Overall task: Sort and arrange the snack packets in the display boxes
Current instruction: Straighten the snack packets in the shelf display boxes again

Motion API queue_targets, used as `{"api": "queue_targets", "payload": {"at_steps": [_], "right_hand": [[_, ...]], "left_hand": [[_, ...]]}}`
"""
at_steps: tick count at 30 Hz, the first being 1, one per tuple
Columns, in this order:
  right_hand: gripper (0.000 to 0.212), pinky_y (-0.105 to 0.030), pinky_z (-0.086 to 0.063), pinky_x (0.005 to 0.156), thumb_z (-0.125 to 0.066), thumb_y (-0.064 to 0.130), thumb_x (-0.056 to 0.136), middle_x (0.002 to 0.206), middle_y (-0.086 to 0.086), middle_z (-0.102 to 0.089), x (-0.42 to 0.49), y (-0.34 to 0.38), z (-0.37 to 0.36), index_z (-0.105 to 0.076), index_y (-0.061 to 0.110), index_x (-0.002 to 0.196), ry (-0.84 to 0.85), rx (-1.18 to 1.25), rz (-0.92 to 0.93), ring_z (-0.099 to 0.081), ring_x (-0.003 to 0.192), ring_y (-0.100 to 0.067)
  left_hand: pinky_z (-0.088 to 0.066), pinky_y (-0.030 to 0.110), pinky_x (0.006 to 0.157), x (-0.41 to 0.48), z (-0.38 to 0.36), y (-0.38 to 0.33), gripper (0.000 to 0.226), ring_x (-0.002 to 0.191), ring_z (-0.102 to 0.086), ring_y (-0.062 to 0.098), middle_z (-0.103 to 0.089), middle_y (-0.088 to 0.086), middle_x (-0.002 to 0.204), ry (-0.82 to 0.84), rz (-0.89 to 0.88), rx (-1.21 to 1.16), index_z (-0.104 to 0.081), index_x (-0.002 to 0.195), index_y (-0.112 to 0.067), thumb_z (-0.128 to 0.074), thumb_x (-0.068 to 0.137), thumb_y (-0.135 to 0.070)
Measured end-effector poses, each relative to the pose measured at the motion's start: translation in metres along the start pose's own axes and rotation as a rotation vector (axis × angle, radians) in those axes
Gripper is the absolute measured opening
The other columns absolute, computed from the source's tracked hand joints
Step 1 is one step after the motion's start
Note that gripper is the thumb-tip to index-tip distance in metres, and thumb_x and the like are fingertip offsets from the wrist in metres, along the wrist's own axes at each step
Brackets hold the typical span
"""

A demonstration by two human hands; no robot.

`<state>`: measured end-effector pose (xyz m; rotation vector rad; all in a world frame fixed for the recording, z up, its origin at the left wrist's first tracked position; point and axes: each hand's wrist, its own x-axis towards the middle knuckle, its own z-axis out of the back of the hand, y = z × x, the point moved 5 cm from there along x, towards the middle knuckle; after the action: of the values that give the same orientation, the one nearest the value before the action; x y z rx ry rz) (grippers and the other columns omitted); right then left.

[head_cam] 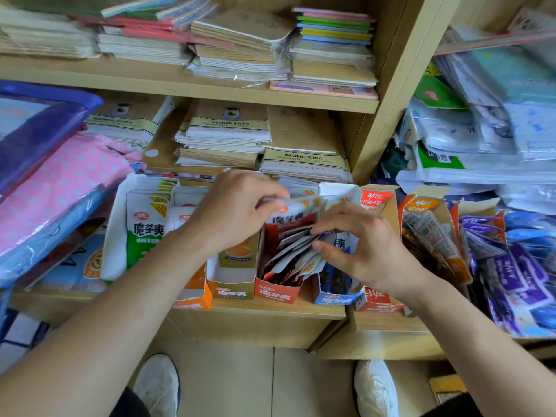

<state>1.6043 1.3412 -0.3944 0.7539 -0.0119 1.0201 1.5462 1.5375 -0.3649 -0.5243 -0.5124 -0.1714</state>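
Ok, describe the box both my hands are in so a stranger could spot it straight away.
On the lower wooden shelf, under the stacked notebooks, open display boxes stand in a row. Near the middle, between a mustard box and a blue box, is the red-fronted box. Its packets lean in a jumble, and the left hand and right hand both pinch them.

The red display box [276,291] stands upright and open-topped, crammed with red and white snack packets [296,251] leaning at mixed angles. My left hand [234,212] pinches the tall rear packet [293,219] by its top edge, and my right hand [361,248] pinches the loose ones in front. An olive box [231,291] touches its left side and a blue box [335,299] stands to its right. Farther left, green and white packets [144,233] stand upright in file.
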Motion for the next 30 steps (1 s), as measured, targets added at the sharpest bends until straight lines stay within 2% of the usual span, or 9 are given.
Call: {"api": "queue_targets", "payload": {"at_steps": [2,7,9,12,14,16,21,25,30], "right_hand": [[0.021,-0.018,-0.049,0.088,-0.077,0.023,0.088,0.105,0.005,-0.066,0.0,0.001,0.0,-0.075,0.015,0.106,-0.015,-0.001,0.009,-0.063,0.099,-0.006],[0.026,-0.023,-0.05,0.093,-0.077,0.023,0.087,0.111,0.005,-0.068,-0.001,0.004,0.0,-0.074,0.013,0.11,-0.049,-0.001,0.008,-0.063,0.106,-0.004],[0.028,-0.023,-0.05,0.094,-0.078,0.02,0.086,0.114,0.004,-0.068,-0.001,0.006,0.001,-0.074,0.013,0.112,-0.069,0.007,0.006,-0.063,0.108,-0.004],[0.029,-0.019,-0.05,0.089,-0.08,0.019,0.084,0.112,0.005,-0.064,-0.002,0.007,0.002,-0.074,0.015,0.112,-0.084,0.006,-0.001,-0.062,0.103,-0.005],[0.027,-0.019,-0.052,0.086,-0.08,0.017,0.084,0.108,0.007,-0.061,-0.001,0.007,0.002,-0.074,0.017,0.111,-0.081,0.022,-0.019,-0.062,0.098,-0.006],[0.026,-0.021,-0.053,0.084,-0.079,0.013,0.085,0.106,0.007,-0.06,0.0,0.008,0.002,-0.075,0.016,0.11,-0.075,0.045,-0.03,-0.063,0.095,-0.008],[0.021,-0.03,-0.057,0.086,-0.077,0.01,0.085,0.107,0.005,-0.063,0.004,0.011,0.005,-0.075,0.013,0.106,0.033,0.152,-0.007,-0.065,0.102,-0.013],[0.033,-0.029,-0.056,0.081,-0.083,0.015,0.079,0.116,0.006,-0.058,0.005,0.01,0.003,-0.075,0.019,0.11,0.151,0.05,0.019,-0.062,0.104,-0.015],[0.005,-0.031,-0.053,0.074,-0.08,0.017,0.082,0.108,0.004,-0.059,0.004,0.012,0.0,-0.077,0.017,0.087,-0.008,-0.135,0.086,-0.062,0.088,-0.01]], "left_hand": [[-0.041,0.004,0.073,0.005,0.0,0.0,0.011,0.07,-0.062,-0.001,-0.075,-0.007,0.085,-0.08,-0.063,0.001,-0.081,0.096,-0.015,-0.077,0.087,-0.011],[-0.057,0.039,0.075,0.0,-0.029,0.011,0.023,0.08,-0.064,0.009,-0.066,-0.006,0.102,0.062,-0.029,-0.028,-0.078,0.109,-0.018,-0.078,0.087,-0.013],[-0.057,0.034,0.072,-0.004,-0.028,0.014,0.033,0.078,-0.066,0.004,-0.061,-0.012,0.106,0.056,0.025,-0.086,-0.073,0.12,-0.023,-0.076,0.088,-0.019],[-0.047,0.015,0.063,-0.01,-0.009,0.012,0.021,0.073,-0.067,0.006,-0.059,-0.016,0.096,0.004,0.076,-0.172,-0.074,0.104,-0.025,-0.074,0.086,-0.034],[-0.048,0.015,0.058,-0.019,-0.003,0.006,0.033,0.073,-0.067,0.009,-0.063,-0.015,0.088,0.118,0.12,-0.215,-0.076,0.101,-0.026,-0.074,0.079,-0.05],[-0.054,0.021,0.061,-0.03,-0.008,0.0,0.05,0.076,-0.066,0.005,-0.065,-0.02,0.09,0.284,0.142,-0.162,-0.075,0.112,-0.033,-0.073,0.072,-0.063],[-0.048,0.017,0.071,-0.033,-0.011,-0.004,0.033,0.073,-0.062,-0.007,-0.065,-0.022,0.096,0.267,0.142,-0.037,-0.076,0.115,-0.028,-0.075,0.082,-0.027],[-0.035,0.003,0.066,-0.032,-0.012,-0.002,0.028,0.069,-0.053,-0.02,-0.069,-0.021,0.099,0.285,0.141,0.019,-0.075,0.117,-0.028,-0.073,0.089,-0.026],[-0.034,0.004,0.063,-0.027,-0.012,-0.004,0.012,0.07,-0.054,-0.016,-0.048,-0.035,0.066,0.235,0.082,0.027,-0.081,0.096,-0.024,-0.072,0.09,-0.019]]}}
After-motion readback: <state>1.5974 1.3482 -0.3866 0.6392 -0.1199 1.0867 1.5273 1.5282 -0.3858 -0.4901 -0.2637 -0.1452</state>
